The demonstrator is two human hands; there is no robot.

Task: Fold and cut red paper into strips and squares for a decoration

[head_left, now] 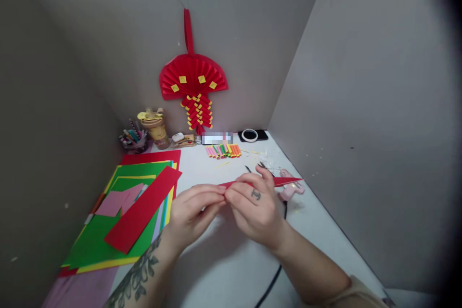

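Both hands meet above the white table and pinch one piece of red paper [288, 181], whose narrow pointed end sticks out to the right. My left hand [197, 209] is closed on it, thumb and fingers pressed together. Close beside it, my right hand [254, 199] grips the same paper, with one finger raised. Much of the paper is hidden behind the fingers. A pink glue gun [290, 191] lies just past my right hand. Left of my hands, a red paper strip [144, 209] rests slantwise on stacked green paper [97, 245].
A row of small coloured paper rolls [224, 151] lies at the back. Scissors [265, 169] lie behind my right hand. A black cord [270, 284] crosses the table. A pen holder [133, 142], a cup [157, 130] and a phone [262, 135] stand or lie near the wall, below a red paper fan [195, 74].
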